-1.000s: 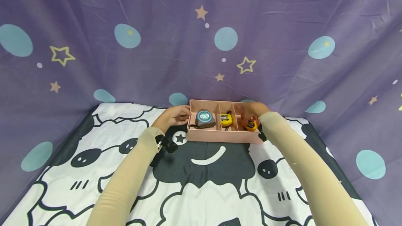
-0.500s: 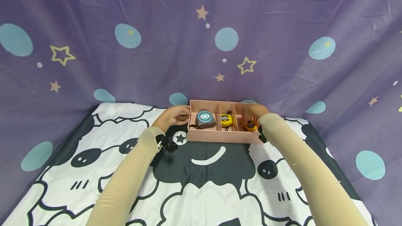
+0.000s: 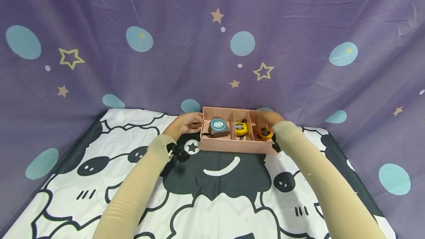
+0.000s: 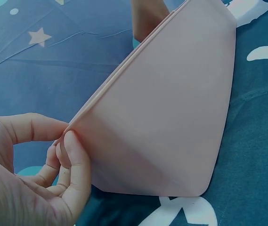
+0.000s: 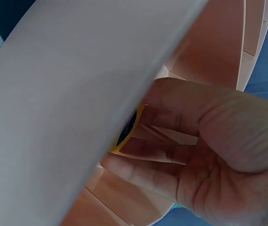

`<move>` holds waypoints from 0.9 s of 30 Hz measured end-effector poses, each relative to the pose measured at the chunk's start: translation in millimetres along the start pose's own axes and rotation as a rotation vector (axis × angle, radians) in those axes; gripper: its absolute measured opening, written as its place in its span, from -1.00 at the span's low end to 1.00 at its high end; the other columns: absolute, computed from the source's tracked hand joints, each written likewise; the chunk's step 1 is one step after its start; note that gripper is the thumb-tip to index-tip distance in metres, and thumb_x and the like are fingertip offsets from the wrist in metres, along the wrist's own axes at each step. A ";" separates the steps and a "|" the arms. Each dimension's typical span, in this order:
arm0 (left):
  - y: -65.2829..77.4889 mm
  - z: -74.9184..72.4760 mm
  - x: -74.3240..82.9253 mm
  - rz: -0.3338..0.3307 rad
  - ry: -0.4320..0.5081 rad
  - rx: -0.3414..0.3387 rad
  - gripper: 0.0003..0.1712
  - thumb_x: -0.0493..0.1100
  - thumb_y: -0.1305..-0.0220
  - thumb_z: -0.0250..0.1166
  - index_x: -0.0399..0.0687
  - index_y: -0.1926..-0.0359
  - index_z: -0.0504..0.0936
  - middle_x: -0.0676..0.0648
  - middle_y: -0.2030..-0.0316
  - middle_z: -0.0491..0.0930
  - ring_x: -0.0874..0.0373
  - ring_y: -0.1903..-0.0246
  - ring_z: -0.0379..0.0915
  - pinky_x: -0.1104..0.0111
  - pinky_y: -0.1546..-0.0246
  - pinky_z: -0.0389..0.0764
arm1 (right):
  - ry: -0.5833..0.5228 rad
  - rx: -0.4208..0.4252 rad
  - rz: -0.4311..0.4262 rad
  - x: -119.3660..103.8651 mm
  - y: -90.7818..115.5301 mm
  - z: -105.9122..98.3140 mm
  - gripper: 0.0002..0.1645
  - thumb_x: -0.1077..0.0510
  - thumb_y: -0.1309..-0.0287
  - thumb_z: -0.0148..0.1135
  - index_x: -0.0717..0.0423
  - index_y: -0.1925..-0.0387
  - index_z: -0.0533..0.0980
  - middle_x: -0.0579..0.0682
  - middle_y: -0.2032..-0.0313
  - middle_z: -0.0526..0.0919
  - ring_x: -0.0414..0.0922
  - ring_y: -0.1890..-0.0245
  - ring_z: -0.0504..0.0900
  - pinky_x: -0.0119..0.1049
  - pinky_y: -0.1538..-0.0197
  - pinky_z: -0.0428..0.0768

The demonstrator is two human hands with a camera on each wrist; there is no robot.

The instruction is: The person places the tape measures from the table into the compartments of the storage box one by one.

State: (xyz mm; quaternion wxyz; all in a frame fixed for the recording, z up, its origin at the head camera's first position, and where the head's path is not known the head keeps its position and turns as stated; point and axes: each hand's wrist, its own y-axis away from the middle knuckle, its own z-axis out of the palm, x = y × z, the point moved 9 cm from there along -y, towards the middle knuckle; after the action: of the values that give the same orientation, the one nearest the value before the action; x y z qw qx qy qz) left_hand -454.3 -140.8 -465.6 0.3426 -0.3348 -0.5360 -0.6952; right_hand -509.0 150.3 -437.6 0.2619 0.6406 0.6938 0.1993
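Observation:
A pink divided box (image 3: 235, 146) sits at the far side of the table. My left hand (image 3: 186, 123) pinches the rim at its left end, and the left wrist view shows thumb and index finger meeting on the corner. Reaching over the right end, my right hand (image 3: 270, 117) has its fingers on an orange tape measure (image 3: 265, 134) in the right compartment. The box wall hides most of that tape measure in the right wrist view. A small yellow tape measure (image 3: 241, 129) lies in the middle compartment. The left one holds a larger grey and teal tape measure (image 3: 219, 128).
A purple curtain (image 3: 186, 69) with stars and teal spots hangs right behind the box. The table bears a black and white cartoon cloth (image 3: 219, 209), which stretches in front of the box toward me.
The head view has shifted slightly. Both hands keep their places at the two ends of the box, and the tape measures stay in their compartments.

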 end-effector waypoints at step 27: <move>4.7 4.4 6.4 0.021 -0.018 0.021 -0.25 -0.45 -0.31 0.10 -0.14 -0.51 0.19 0.00 0.18 0.36 0.26 0.35 0.40 0.56 0.41 0.58 | 0.034 0.064 -0.015 3.5 4.3 -3.4 -0.43 -0.02 -0.17 0.46 0.23 -0.10 0.57 0.23 -0.11 0.63 0.15 0.03 0.69 -0.09 0.10 0.79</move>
State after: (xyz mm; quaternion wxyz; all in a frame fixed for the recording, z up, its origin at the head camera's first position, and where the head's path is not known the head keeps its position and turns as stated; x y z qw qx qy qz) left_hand -453.4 -138.1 -457.0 0.3486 -0.3433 -0.5425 -0.6829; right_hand -507.9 154.4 -432.7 0.2309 0.6400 0.7089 0.1860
